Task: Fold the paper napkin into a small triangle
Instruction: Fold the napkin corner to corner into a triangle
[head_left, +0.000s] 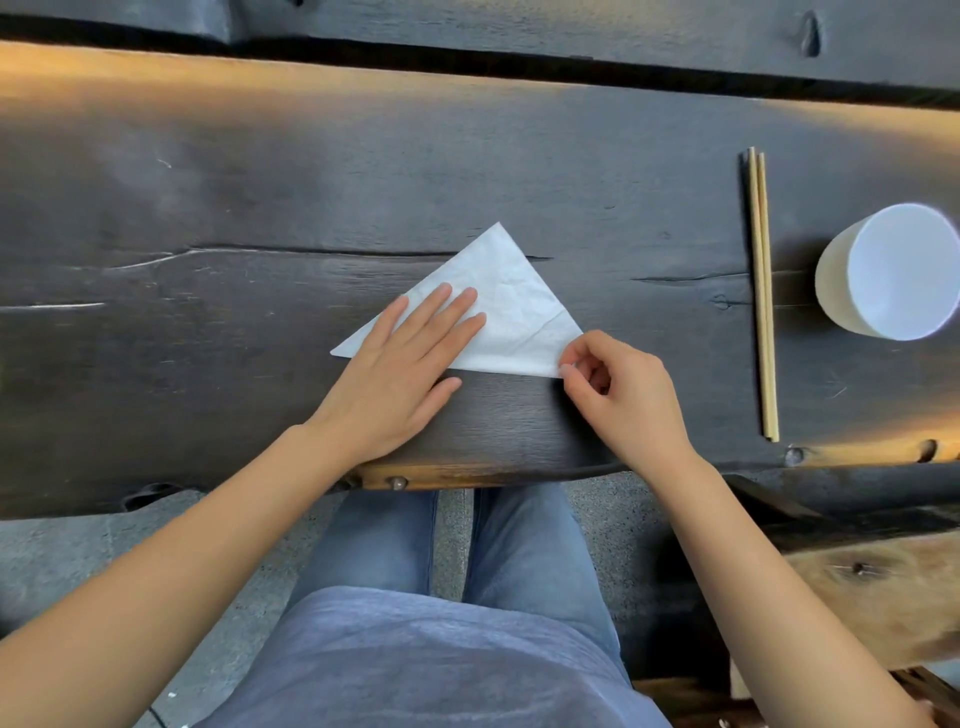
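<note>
A white paper napkin (511, 306) lies on the dark wooden table (208, 218), folded into a large triangle with its apex pointing away from me and its long edge nearest me. My left hand (400, 369) lies flat on the napkin's left half, fingers straight and pressing it down. My right hand (618, 395) pinches the napkin's right corner between thumb and fingertips, the other fingers curled. The left corner of the triangle sticks out from under my left hand.
A pair of wooden chopsticks (762, 291) lies lengthwise to the right of the napkin. Past them a white cup (891, 273) stands near the right edge of view. The table's near edge runs just in front of my wrists.
</note>
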